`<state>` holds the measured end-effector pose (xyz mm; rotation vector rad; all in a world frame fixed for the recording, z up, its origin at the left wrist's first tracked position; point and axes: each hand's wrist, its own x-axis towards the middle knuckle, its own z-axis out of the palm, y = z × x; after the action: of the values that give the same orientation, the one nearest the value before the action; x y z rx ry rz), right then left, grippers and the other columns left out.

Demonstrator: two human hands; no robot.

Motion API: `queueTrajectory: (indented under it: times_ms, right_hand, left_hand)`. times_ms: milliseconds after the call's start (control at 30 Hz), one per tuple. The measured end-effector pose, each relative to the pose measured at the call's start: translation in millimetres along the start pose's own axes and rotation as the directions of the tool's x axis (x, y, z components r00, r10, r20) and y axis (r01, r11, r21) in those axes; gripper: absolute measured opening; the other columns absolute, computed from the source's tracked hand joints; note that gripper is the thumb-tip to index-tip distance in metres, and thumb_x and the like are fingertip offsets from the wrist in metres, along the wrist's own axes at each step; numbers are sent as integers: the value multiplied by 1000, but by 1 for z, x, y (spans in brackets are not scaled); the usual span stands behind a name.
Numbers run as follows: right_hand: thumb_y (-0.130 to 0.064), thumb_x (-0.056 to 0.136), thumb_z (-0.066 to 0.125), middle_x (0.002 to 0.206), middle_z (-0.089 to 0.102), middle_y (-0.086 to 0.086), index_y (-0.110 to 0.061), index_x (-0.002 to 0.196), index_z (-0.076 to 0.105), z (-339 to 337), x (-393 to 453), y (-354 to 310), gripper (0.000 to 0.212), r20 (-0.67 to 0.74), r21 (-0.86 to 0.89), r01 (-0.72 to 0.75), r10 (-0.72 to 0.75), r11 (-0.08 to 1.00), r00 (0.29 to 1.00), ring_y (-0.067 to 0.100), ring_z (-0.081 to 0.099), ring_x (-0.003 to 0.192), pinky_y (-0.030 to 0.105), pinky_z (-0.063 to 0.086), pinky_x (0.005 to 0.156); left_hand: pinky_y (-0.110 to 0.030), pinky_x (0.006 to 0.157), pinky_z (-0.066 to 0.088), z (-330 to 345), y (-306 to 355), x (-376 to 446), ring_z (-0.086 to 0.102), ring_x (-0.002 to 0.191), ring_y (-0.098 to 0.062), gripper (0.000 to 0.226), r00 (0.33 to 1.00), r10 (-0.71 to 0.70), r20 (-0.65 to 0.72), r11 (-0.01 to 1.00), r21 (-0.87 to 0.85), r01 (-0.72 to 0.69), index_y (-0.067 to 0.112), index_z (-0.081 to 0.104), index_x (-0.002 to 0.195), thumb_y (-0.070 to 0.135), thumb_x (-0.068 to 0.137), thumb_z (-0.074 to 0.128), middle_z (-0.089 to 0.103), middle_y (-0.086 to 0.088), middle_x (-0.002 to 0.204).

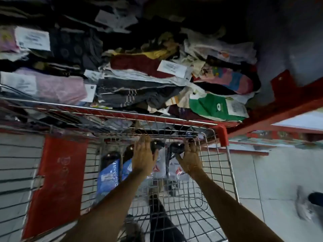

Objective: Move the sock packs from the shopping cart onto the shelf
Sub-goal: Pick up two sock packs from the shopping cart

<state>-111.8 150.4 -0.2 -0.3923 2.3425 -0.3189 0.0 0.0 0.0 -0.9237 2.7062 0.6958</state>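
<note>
Both my hands reach into the wire shopping cart (216,165). My left hand (143,154) lies stretched, fingers straight, over a white sock pack (160,167) with a red triangle logo. My right hand (189,158) curls its fingers around the dark top of a second white sock pack (176,170). To the left of them, a blue sock pack (108,177) leans in the cart. The shelf (272,109), edged in red, is just beyond the cart and heaped with sock packs (139,79).
A red panel (57,180) covers the cart's left side. The cart's red corner bumper (222,135) touches the shelf edge. Grey tiled floor (279,180) lies to the right, with a blurred foot (304,205) on it. My dark-trousered leg (162,219) shows through the cart's mesh.
</note>
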Motion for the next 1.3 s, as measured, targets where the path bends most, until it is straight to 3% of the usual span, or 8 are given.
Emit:
queueTrajectory:
  times_ms: [133,233,367,467,667,967,1133,1300]
  right_hand:
    - [-54,92,48,159,-17,20,-24,152,-7,18,31,-5,87,-21,-63,61,-62,996,998,39,-14,146,60,21,116]
    - [-62,87,50,156,-27,20,-28,152,-7,40,41,1,92,-36,-92,84,-87,992,996,42,-18,144,62,17,116]
    - [-66,84,51,156,-26,20,-31,151,-5,50,45,5,95,-50,-87,75,-80,993,996,49,-11,143,61,24,113]
    - [-65,78,60,156,-26,18,-37,151,4,50,42,5,95,-77,-71,23,-28,997,997,52,11,141,61,41,103]
    - [-55,70,74,143,25,22,-36,139,31,39,30,-4,83,-81,-32,-83,80,996,993,45,52,115,52,57,84]
    - [-49,69,78,143,27,16,-41,140,33,-16,-38,-23,84,-244,24,107,-98,994,965,41,61,107,49,57,86]
    - [-48,66,78,140,35,16,-42,138,35,-55,-89,-47,84,-383,43,248,-213,968,899,37,58,109,48,59,83]
    - [-48,65,77,126,51,10,-49,135,36,-109,-136,-83,81,-601,58,386,-277,921,750,28,56,106,36,54,82]
  left_hand:
    - [-53,120,16,42,5,21,9,145,-44,69,998,-57,9,995,-81,58,-2,26,146,40,96,48,10,-31,156]
    - [-46,122,5,69,6,29,-10,147,-35,81,982,-136,134,988,-56,144,3,14,151,60,94,24,-8,-24,159]
    - [-38,122,-1,79,10,25,-10,147,-35,105,977,-200,76,964,-161,210,-4,-7,148,74,80,9,-9,-26,158]
    - [-38,119,11,78,14,25,-5,146,-38,103,962,-256,95,935,-227,271,2,-7,150,66,86,42,-9,-28,157]
    - [-47,108,41,57,20,23,22,141,-40,113,945,-290,153,895,-306,324,4,-4,150,42,78,73,15,-26,155]
    - [-22,80,51,-16,19,-28,58,109,-24,116,983,-181,-11,896,-414,160,16,0,153,43,72,79,28,-18,151]
    - [-25,64,48,-88,20,-56,62,80,-20,113,978,-125,-165,929,-366,57,15,2,153,52,73,73,42,-17,144]
    - [-35,83,53,-164,26,-71,50,124,-32,113,925,-61,-376,962,-270,-46,15,5,153,59,72,70,30,-13,154]
